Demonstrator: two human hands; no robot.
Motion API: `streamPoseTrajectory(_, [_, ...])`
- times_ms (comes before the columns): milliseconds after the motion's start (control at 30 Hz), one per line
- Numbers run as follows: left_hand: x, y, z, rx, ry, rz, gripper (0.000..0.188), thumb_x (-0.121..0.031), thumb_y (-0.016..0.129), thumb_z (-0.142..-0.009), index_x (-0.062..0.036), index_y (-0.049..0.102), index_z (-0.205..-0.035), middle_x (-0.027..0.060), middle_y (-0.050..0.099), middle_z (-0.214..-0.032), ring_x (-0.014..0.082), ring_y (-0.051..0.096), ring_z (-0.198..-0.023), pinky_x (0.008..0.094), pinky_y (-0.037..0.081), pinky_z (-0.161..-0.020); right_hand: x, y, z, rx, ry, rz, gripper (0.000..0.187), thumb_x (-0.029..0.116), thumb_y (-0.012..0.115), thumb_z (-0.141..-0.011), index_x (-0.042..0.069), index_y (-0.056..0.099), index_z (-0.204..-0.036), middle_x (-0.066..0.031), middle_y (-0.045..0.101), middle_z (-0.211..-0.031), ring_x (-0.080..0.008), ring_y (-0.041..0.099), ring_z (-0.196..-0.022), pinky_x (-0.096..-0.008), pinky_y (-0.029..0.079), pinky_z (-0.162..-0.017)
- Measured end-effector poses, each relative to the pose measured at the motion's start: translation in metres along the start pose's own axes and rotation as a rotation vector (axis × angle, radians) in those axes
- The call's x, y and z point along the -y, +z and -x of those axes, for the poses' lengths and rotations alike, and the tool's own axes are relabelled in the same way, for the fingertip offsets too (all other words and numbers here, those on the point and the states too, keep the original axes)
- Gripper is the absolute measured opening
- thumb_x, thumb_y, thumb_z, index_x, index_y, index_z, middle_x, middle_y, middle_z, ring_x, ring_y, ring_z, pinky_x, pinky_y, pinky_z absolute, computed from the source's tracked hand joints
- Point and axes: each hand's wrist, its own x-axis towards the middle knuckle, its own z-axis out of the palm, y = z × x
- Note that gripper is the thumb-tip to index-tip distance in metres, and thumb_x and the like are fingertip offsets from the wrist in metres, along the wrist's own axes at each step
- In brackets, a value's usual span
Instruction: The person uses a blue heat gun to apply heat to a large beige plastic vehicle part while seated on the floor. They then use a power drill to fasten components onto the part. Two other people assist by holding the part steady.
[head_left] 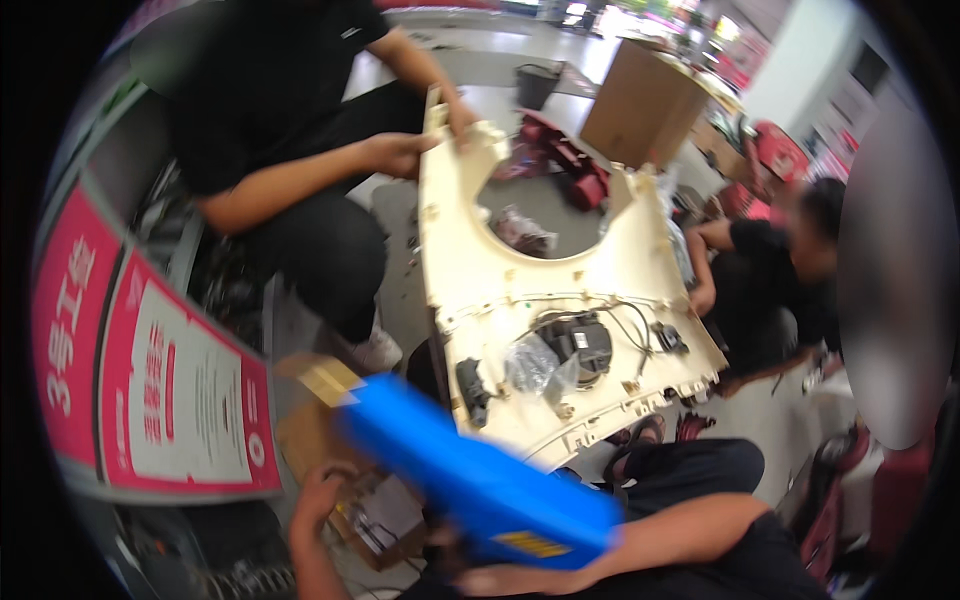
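Note:
A long blue box (480,465), smeared by motion, slants across in front of me, with a tan flap-like part at its far left end. My right hand (490,578) is closed on its near end from below, partly hidden by it. At lower left my left hand (325,490) curls its fingers at the edge of a small brown cardboard box (385,520). Beyond the blue box stands a large cream plastic panel (540,275) with a round cut-out. It carries a black round unit (578,345), cables and a clear plastic bag (532,362).
A person in black (290,120) grips the panel's far left edge with both hands. Another person (770,260) crouches at its right side. A pink-and-white sign board (175,370) stands at left. A large carton (640,105), dark red parts (565,160) and a black bucket (537,88) lie beyond.

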Motion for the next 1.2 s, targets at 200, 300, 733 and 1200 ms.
streamPoseTrajectory(200, [-0.161, -0.015, 0.146, 0.321, 0.331, 0.783, 0.063, -0.027, 0.059, -0.101, 0.0030, 0.040, -0.153, 0.0194, 0.056, -0.145, 0.0361, 0.053, -0.134, 0.0487, 0.040, -0.115, -0.089, 0.065, -0.047, -0.095, -0.165, -0.012, 0.059, 0.036, 0.080, -0.092, 0.003, 0.057, -0.135, -0.0138, 0.068, -0.118, -0.0246, 0.064, -0.110, -0.0417, 0.052, -0.094])
streamPoseTrajectory(300, [-0.128, 0.014, 0.140, -0.028, 0.176, 0.698, 0.075, -0.043, 0.056, -0.105, 0.0018, 0.029, -0.158, 0.0189, 0.050, -0.149, 0.0338, 0.052, -0.136, 0.0463, 0.040, -0.116, -0.107, 0.060, -0.029, -0.060, 0.058, 0.181, 0.064, 0.040, 0.084, -0.086, 0.003, 0.058, -0.132, -0.0197, 0.069, -0.116, -0.0326, 0.068, -0.108, -0.0444, 0.053, -0.092])
streamPoseTrajectory(733, [-0.218, 0.051, 0.152, -0.298, 0.171, 0.181, 0.088, -0.063, 0.088, -0.070, 0.0019, 0.058, -0.120, 0.0083, 0.069, -0.101, 0.0201, 0.068, -0.091, 0.0335, 0.055, -0.083, -0.013, -0.156, 0.072, -0.597, 0.064, 0.484, 0.038, 0.022, 0.071, -0.098, -0.003, 0.061, -0.125, -0.0145, 0.072, -0.107, -0.0213, 0.070, -0.089, -0.0309, 0.055, -0.081])
streamPoseTrajectory(1200, [0.040, 0.044, 0.088, -0.098, -0.326, -0.023, 0.045, -0.029, 0.082, -0.089, 0.0033, 0.068, -0.118, 0.0114, 0.074, -0.102, 0.0172, 0.069, -0.089, 0.0334, 0.057, -0.077, -0.130, -0.241, 0.013, -0.596, -0.025, 1.227, 0.029, 0.016, 0.074, -0.089, 0.009, 0.072, -0.116, -0.0133, 0.064, -0.109, -0.0330, 0.065, -0.098, -0.0418, 0.054, -0.080])
